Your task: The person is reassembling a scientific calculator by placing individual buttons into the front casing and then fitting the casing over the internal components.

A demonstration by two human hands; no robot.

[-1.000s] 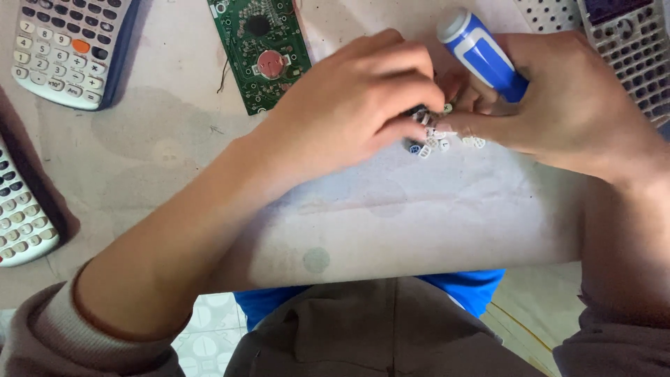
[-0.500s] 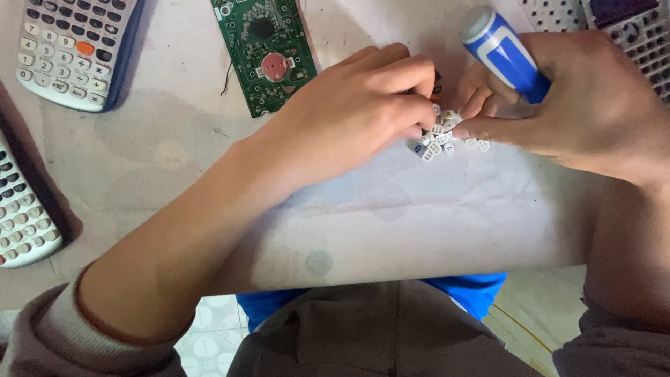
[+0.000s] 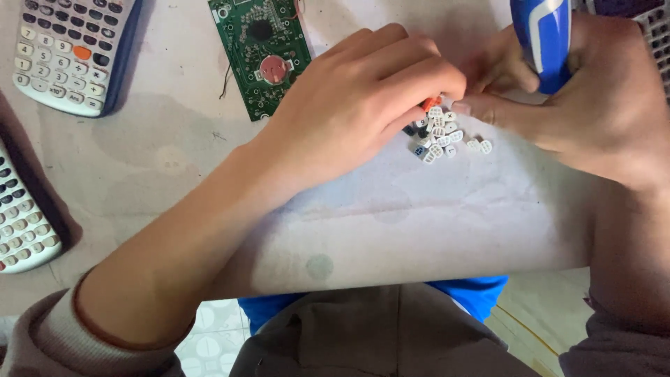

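Table (image 3: 139, 174), centre frame: pale, stained, smooth; loose parts slide easily. Calculator (image 3: 66, 49) upper left, hard plastic. Green circuit board (image 3: 262, 52) top centre, rigid, bare.

Right hand (image 3: 600, 105) upper right, fingers wrapped round blue-white screwdriver handle (image 3: 544, 42). Left hand (image 3: 363, 98) centre, fingertips pinched narrow on small orange key.

Keycap pile (image 3: 440, 136) just below fingertips: tiny rounded white and dark pieces. Risk: sleeve or wrist nudge scatters them off near edge.

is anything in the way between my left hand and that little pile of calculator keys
Nothing visible is in the way. The left hand has its fingertips right at the top edge of the pile of small keys on the table. The right hand, holding a blue tool handle, comes in from the other side.
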